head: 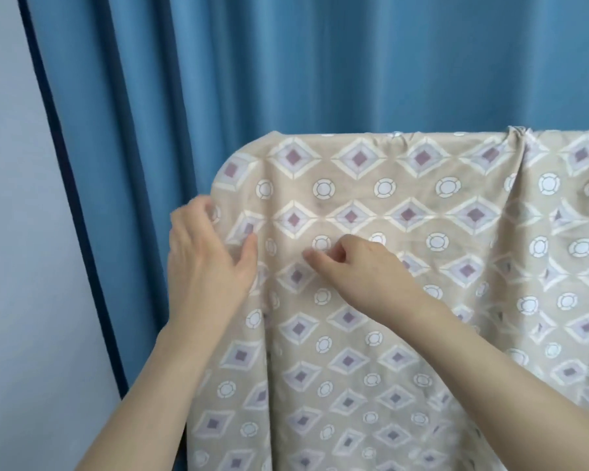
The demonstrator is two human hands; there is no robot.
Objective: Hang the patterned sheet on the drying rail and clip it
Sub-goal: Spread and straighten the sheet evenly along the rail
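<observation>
Behind, blue curtain (286,62) (pleated) backs the draped patterned sheet (422,266).

Rail hidden under patterned sheet (388,300)

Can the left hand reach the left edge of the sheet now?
Probably yes: the left hand is already at the left edge of the patterned sheet, with nothing between them.
</observation>
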